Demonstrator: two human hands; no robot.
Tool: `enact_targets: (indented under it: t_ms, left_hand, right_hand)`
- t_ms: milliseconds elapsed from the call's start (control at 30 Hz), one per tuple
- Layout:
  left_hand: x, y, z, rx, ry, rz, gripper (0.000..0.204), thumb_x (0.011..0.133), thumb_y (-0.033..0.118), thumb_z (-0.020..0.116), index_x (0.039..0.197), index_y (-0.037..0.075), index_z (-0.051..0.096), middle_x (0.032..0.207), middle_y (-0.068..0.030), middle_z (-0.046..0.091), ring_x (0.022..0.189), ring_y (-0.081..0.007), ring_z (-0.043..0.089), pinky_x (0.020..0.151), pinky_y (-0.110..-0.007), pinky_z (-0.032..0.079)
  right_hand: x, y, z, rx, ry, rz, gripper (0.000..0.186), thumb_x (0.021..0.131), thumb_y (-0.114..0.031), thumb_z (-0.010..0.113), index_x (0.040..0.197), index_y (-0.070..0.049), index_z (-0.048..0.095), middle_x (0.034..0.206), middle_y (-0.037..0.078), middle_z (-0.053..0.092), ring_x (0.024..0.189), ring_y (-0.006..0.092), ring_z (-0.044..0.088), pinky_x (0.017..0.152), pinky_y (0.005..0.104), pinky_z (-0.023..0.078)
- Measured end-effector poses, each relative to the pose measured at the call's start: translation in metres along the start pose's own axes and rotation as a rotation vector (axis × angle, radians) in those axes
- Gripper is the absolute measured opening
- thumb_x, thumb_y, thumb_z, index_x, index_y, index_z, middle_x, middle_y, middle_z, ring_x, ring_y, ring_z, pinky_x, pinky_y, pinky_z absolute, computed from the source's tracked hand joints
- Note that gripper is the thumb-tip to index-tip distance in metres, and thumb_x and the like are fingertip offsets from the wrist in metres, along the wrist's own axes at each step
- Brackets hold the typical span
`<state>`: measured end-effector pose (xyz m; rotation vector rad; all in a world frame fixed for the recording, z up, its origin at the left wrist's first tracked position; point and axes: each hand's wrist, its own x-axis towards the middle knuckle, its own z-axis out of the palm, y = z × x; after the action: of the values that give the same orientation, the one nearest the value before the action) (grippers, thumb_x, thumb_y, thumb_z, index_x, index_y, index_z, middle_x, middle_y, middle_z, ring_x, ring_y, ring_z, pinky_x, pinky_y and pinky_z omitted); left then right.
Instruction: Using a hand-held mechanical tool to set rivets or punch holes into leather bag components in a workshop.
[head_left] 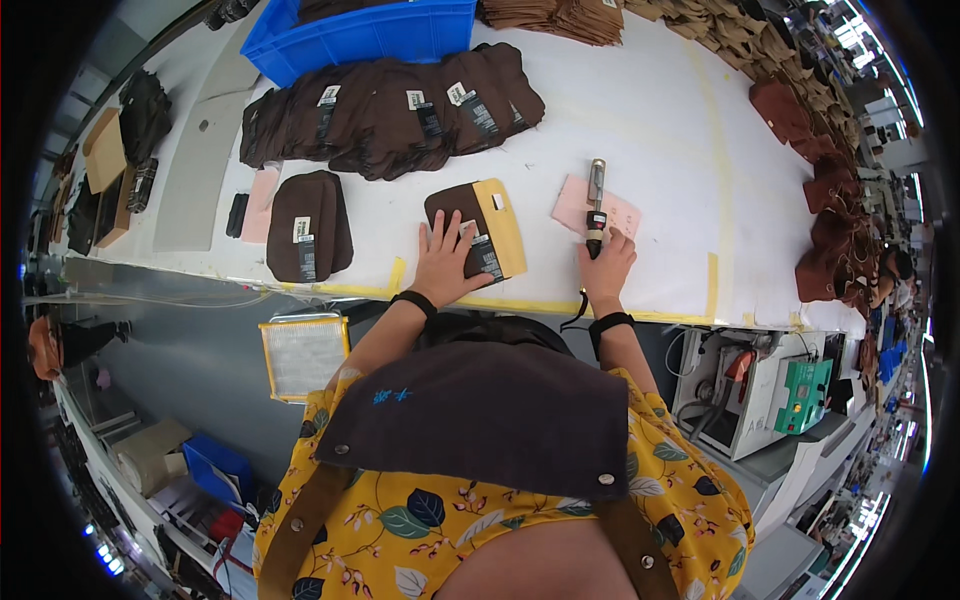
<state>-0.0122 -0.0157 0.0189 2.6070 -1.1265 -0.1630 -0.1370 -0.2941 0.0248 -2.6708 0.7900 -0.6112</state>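
Fingers spread, my left hand point(447, 262) lies flat on a dark brown cloth piece point(447, 206) with a printed label. Along the right side of that cloth sits a yellow card template point(503, 236) with a small cut-out window. My right hand point(608, 272) has its thumb and fingers around the black lower end of a pen-shaped tool point(596, 190), which has a clear barrel. Beneath the tool is a pink paper point(624, 212). To the left of my left hand rests a small stack of brown cloth pieces point(325, 215) with a label on top.
Overlapping brown labelled pieces point(385, 115) lie before a blue bin point(370, 42). Brown sheets point(560, 18) and tan pieces point(720, 38) are stacked at the back. Reddish-brown pouches point(835, 225) line the right edge. Below the table stands a green box point(803, 396).
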Motion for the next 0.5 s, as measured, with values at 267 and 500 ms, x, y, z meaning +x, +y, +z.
enact_targets:
  t_ms: [267, 500]
  left_hand:
    - [-0.002, 0.020, 0.014, -0.286, 0.126, 0.135, 0.036, 0.081, 0.021, 0.070, 0.112, 0.007, 0.058, 0.149, -0.0189, 0.041, 0.145, -0.0411, 0.026, 0.118, -0.059, 0.017]
    - [-0.015, 0.026, 0.016, -0.388, 0.150, 0.286, 0.025, 0.070, 0.000, 0.064, 0.094, 0.007, 0.061, 0.125, -0.0098, 0.058, 0.134, -0.0319, 0.044, 0.116, -0.053, 0.027]
  right_hand:
    - [-0.019, -0.023, -0.005, 0.379, -0.474, 0.049, 0.044, 0.092, -0.027, 0.063, 0.125, -0.002, 0.047, 0.093, 0.027, 0.064, 0.085, 0.0440, 0.065, 0.071, 0.0493, 0.050]
    - [-0.016, -0.087, 0.008, 0.269, -0.618, -0.155, 0.038, 0.095, -0.029, 0.060, 0.110, 0.003, 0.048, 0.083, 0.028, 0.065, 0.079, 0.0459, 0.064, 0.070, 0.0506, 0.051]
